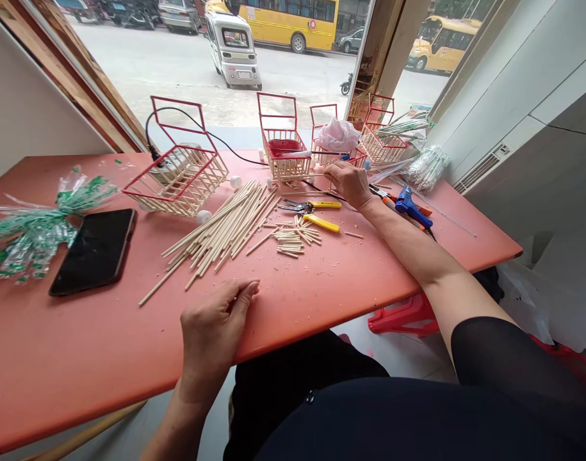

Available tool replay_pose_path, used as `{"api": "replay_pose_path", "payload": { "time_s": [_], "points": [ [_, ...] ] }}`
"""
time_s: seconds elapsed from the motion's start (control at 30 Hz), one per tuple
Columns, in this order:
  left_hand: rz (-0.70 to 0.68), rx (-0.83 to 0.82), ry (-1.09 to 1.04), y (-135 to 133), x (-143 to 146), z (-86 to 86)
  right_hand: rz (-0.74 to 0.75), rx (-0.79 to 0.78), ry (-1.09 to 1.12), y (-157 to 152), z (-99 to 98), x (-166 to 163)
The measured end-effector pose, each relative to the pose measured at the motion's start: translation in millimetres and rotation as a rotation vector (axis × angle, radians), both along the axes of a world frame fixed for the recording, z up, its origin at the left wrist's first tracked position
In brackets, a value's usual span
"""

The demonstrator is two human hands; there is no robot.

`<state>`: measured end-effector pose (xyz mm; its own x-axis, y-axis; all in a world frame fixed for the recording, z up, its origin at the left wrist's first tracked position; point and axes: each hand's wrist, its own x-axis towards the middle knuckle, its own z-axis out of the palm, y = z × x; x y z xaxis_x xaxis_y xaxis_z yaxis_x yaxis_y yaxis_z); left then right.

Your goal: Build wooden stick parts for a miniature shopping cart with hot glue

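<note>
My right hand reaches to the back of the table, its fingers pinched on a thin wooden stick beside a small stick-built cart. A red tub sits in that cart, with a brush-like tool lying across it. My left hand rests closed near the table's front edge, thumb against the curled fingers; nothing shows in it. Between the hands are long wooden sticks, short cut pieces and yellow-handled wire strippers.
Another stick cart stands at left, near a phone and green-and-clear plastic wraps. More carts stand at back right, one topped by a pale crumpled bag. A blue glue gun lies right of my right hand.
</note>
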<state>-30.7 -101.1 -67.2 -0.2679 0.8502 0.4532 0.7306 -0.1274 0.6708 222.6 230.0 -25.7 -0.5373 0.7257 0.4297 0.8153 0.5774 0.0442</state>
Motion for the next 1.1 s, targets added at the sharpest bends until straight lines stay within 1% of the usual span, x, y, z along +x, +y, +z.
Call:
{"api": "replay_pose_path", "payload": {
  "time_s": [0.27, 0.4, 0.6, 0.73, 0.8, 0.9, 1.0, 1.1],
  "points": [
    [0.012, -0.046, -0.062, 1.6, 3.7, 6.3, -0.048, -0.040, -0.016, -10.0, 7.4, -3.7],
    [0.032, -0.060, -0.033, 3.0, 5.3, 11.9, -0.059, -0.049, 0.015, -11.1, 8.3, -4.5],
    [0.047, -0.036, 0.038, 2.0, 4.9, 17.7, -0.031, -0.031, 0.103, -17.7, 15.2, 2.0],
    [0.035, -0.037, 0.086, 6.3, -5.2, 25.0, 0.059, -0.021, 0.192, -39.3, 23.4, 12.4],
    [-0.005, -0.039, 0.138, 14.4, -12.8, 30.6, 0.103, -0.037, 0.222, -55.2, 26.1, 17.4],
    [-0.050, -0.090, 0.259, 35.5, -22.6, 37.8, 0.161, -0.065, 0.281, -78.4, 25.7, 21.5],
    [-0.072, -0.211, 0.405, 62.4, -25.5, 41.2, 0.201, -0.073, 0.344, -92.6, 21.0, 21.4],
    [-0.061, -0.331, 0.503, 85.3, -22.7, 42.9, 0.230, -0.090, 0.371, -96.9, 16.2, 20.3]
  ]
}}
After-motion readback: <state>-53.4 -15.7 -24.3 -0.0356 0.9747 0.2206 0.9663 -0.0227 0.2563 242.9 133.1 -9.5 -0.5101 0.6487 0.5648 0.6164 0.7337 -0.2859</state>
